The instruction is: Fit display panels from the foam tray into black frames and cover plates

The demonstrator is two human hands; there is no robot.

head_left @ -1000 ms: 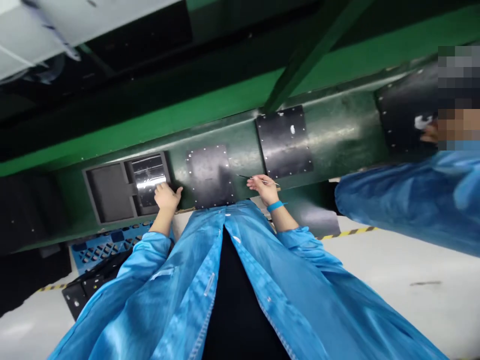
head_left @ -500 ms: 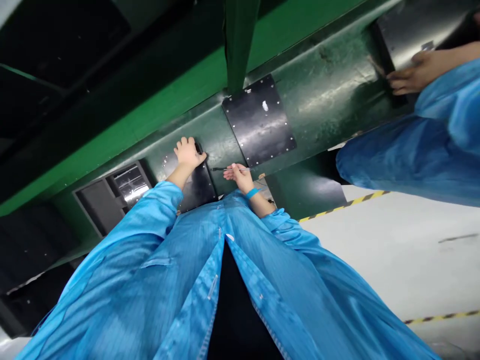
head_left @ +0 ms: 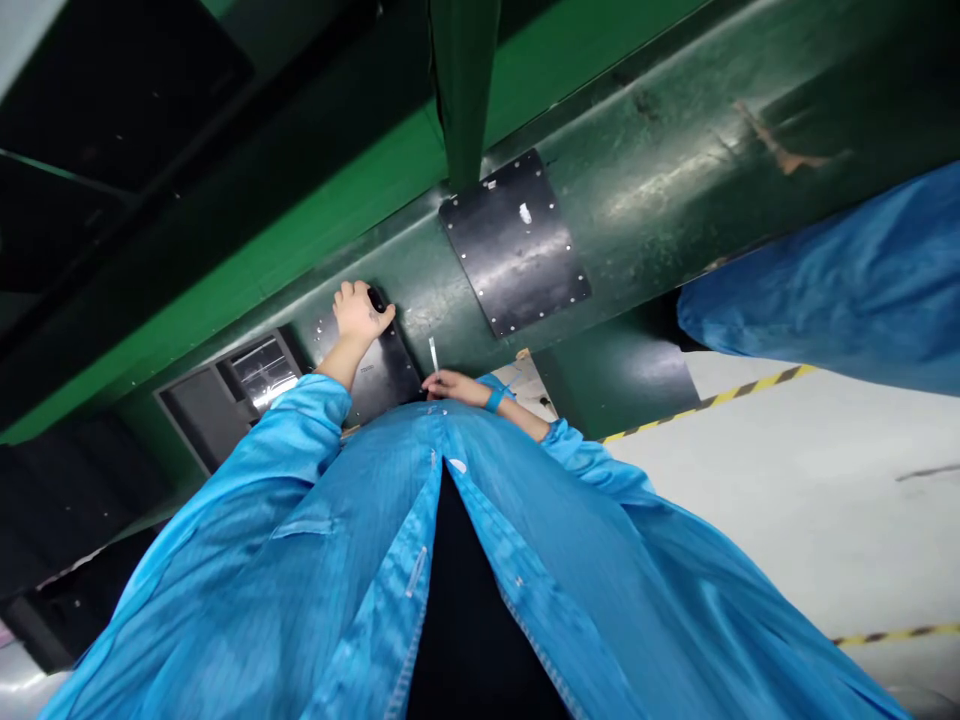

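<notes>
My left hand [head_left: 360, 312] rests with fingers apart over the far end of a dark flat panel [head_left: 386, 372] on the green bench. Beside the thumb is a small black oval, and I cannot make out whether it is a hole or a part. My right hand [head_left: 454, 388] is closed in a pinch at the panel's near right edge, close to my body. Out of its fingers a slim tool with a silvery end [head_left: 433, 350] points away from me. The tool's lower part is hidden, so its exact kind does not show.
A black plate with bright studs [head_left: 517, 245] lies on the green bench [head_left: 637, 190]. A grey frame [head_left: 199, 410] sits to the left. Behind rises a green post [head_left: 469, 100]. At right shows a co-worker's blue garment [head_left: 825, 280], above striped floor tape [head_left: 720, 400].
My right hand has come nearer my body and turned the tool from lying sideways to pointing away. My left hand stays on the panel. The co-worker's hand and dark panel have left view.
</notes>
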